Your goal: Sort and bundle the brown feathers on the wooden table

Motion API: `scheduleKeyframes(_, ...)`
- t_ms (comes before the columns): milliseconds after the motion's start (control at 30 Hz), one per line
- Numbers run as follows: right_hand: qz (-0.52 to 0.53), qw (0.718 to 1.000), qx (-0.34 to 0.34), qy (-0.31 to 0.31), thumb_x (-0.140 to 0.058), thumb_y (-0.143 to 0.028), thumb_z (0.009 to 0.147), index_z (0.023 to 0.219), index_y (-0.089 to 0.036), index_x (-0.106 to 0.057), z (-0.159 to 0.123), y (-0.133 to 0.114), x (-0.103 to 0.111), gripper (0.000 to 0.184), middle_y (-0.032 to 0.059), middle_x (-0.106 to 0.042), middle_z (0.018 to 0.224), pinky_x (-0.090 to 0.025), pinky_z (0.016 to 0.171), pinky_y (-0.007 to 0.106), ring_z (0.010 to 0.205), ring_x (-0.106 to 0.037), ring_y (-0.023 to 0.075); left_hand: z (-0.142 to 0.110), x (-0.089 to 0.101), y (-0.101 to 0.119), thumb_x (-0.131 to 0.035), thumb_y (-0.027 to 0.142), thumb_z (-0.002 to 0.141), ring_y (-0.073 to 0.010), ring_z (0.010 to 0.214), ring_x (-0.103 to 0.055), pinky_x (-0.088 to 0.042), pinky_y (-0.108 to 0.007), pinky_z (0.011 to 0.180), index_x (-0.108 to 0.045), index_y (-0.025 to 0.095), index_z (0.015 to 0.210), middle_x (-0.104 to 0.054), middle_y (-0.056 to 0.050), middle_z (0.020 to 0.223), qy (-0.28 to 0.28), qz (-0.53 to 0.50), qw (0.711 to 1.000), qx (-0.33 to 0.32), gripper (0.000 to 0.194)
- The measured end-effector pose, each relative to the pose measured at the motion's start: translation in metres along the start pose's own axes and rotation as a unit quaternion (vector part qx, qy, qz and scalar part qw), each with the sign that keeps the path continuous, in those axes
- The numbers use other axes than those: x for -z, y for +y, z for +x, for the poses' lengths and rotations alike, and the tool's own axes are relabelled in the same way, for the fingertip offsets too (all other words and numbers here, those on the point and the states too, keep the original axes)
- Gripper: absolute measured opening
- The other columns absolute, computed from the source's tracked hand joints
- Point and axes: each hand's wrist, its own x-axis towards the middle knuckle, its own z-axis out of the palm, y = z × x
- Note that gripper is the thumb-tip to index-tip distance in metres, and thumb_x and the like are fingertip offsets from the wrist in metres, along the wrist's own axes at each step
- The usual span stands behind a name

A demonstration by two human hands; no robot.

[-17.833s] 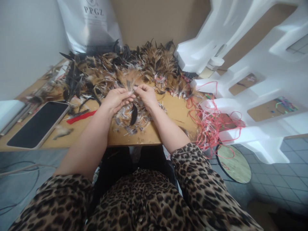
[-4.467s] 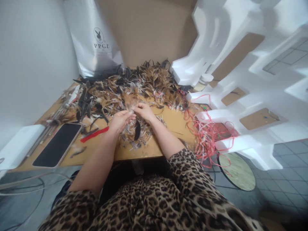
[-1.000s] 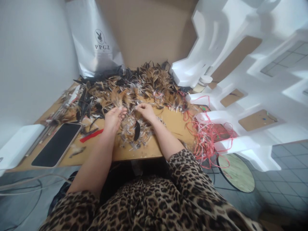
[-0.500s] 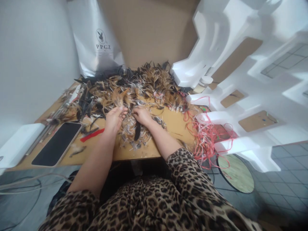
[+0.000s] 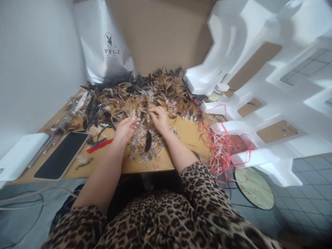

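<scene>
My left hand (image 5: 126, 127) is closed on a small bunch of brown feathers (image 5: 132, 109), held fanned upward just above the wooden table (image 5: 185, 132). My right hand (image 5: 160, 119) is beside it, its fingertips pinched together on a feather at the near edge of the big heap of brown and black feathers (image 5: 155, 89). Below both hands lies a smaller heap of pale trimmed feathers (image 5: 140, 147) with one black feather (image 5: 148, 139) on top.
A black phone (image 5: 62, 154) and a red strip (image 5: 99, 145) lie on the left. A tangle of red strings (image 5: 223, 145) hangs off the right edge. White foam packing (image 5: 259, 69) stands right, a silver bag (image 5: 107, 46) behind, a round mirror (image 5: 255, 187) on the floor.
My right hand has lifted from the small heap and moved up to the edge of the big heap. My left hand has kept its bunch and hardly moved.
</scene>
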Motion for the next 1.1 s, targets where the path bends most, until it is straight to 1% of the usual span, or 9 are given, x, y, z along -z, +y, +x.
scheduleKeyframes(233, -0.015, 0.999, -0.029, -0.030, -0.043, -0.030, 0.087, 0.090, -0.018, -0.061, -0.002, -0.013, 0.001, 0.022, 0.0071, -0.057, 0.092, -0.041, 0.084, 0.029, 0.091, -0.053, 0.0151, -0.006, -0.005, -0.001, -0.064, 0.009, 0.074, -0.0072, 0.062, -0.064, -0.045, -0.009, 0.047, -0.065, 0.008, 0.076, -0.070, -0.012, 0.083, -0.074, -0.017, 0.991, 0.110, 0.003)
scheduleKeyframes(333, -0.021, 0.999, -0.019, -0.044, -0.041, -0.029, 0.088, 0.091, -0.018, -0.061, -0.004, -0.016, -0.002, 0.023, 0.0071, -0.058, 0.094, -0.040, 0.086, 0.029, 0.092, -0.053, 0.0150, -0.008, -0.006, -0.002, -0.063, 0.009, 0.074, -0.0066, 0.062, -0.063, -0.046, -0.009, 0.049, -0.066, 0.007, 0.078, -0.070, -0.012, 0.085, -0.100, -0.013, 0.986, 0.132, 0.005)
scheduleKeyframes(467, -0.043, 0.998, -0.010, -0.053, -0.041, -0.029, 0.088, 0.091, -0.017, -0.061, -0.007, -0.018, -0.005, 0.023, 0.0071, -0.059, 0.093, -0.039, 0.087, 0.028, 0.093, -0.053, 0.0152, -0.009, -0.007, -0.002, -0.059, 0.007, 0.077, -0.0040, 0.058, -0.061, -0.046, -0.008, 0.049, -0.067, 0.007, 0.076, -0.069, -0.010, 0.080, -0.112, -0.022, 0.986, 0.123, 0.008)
scheduleKeyframes(600, 0.001, 0.999, -0.014, -0.030, -0.044, -0.029, 0.085, 0.092, -0.016, -0.062, -0.007, -0.020, -0.005, 0.023, 0.0073, -0.060, 0.093, -0.040, 0.086, 0.027, 0.092, -0.054, 0.0146, -0.007, -0.007, -0.001, -0.060, 0.006, 0.075, -0.0043, 0.057, -0.060, -0.047, -0.009, 0.051, -0.068, 0.007, 0.073, -0.067, -0.007, 0.071, -0.093, -0.026, 0.991, 0.092, 0.008)
scheduleKeyframes(667, 0.037, 0.998, -0.044, -0.011, -0.048, -0.031, 0.083, 0.090, -0.015, -0.062, -0.005, -0.021, -0.005, 0.022, 0.0060, -0.061, 0.091, -0.041, 0.082, 0.025, 0.087, -0.054, 0.0134, -0.006, -0.006, -0.001, -0.062, 0.007, 0.073, -0.0048, 0.058, -0.061, -0.047, -0.009, 0.052, -0.068, 0.007, 0.072, -0.068, -0.007, 0.070, -0.080, -0.020, 0.994, 0.067, 0.006)
scheduleKeyframes(733, 0.080, 0.992, -0.097, -0.019, -0.051, -0.035, 0.081, 0.083, -0.015, -0.063, -0.004, -0.024, -0.006, 0.024, 0.0039, -0.063, 0.084, -0.042, 0.078, 0.024, 0.080, -0.055, 0.0122, -0.004, -0.006, -0.001, -0.065, 0.009, 0.071, -0.0054, 0.059, -0.061, -0.048, -0.010, 0.053, -0.068, 0.008, 0.071, -0.068, -0.008, 0.072, -0.068, -0.008, 0.997, 0.041, 0.003)
scheduleKeyframes(833, 0.163, 0.965, -0.184, -0.090, -0.055, -0.044, 0.077, 0.074, -0.015, -0.063, -0.004, -0.027, -0.008, 0.031, 0.0010, -0.063, 0.071, -0.042, 0.069, 0.023, 0.068, -0.054, 0.0104, -0.004, -0.006, -0.002, -0.069, 0.013, 0.068, -0.0066, 0.060, -0.062, -0.048, -0.012, 0.054, -0.068, 0.008, 0.071, -0.068, -0.008, 0.071, -0.058, 0.017, 0.998, 0.014, 0.005)
scheduleKeyframes(933, 0.261, 0.921, -0.253, -0.137, -0.063, -0.047, 0.069, 0.071, -0.014, -0.063, -0.005, -0.027, -0.012, 0.033, -0.0008, -0.062, 0.065, -0.041, 0.062, 0.021, 0.059, -0.051, 0.0080, -0.004, -0.006, -0.004, -0.073, 0.015, 0.064, -0.0077, 0.060, -0.063, -0.048, -0.013, 0.055, -0.068, 0.007, 0.073, -0.068, -0.008, 0.068, -0.069, 0.039, 0.997, 0.006, 0.012)
scheduleKeyframes(1100, 0.388, 0.846, -0.352, -0.098, -0.073, -0.044, 0.056, 0.067, -0.015, -0.058, -0.005, -0.025, -0.017, 0.034, -0.0046, -0.055, 0.055, -0.035, 0.050, 0.019, 0.048, -0.044, 0.0053, -0.005, -0.005, -0.004, -0.072, 0.016, 0.066, -0.0079, 0.061, -0.064, -0.046, -0.012, 0.051, -0.068, 0.007, 0.077, -0.070, -0.010, 0.075, -0.066, 0.038, 0.997, 0.024, 0.014)
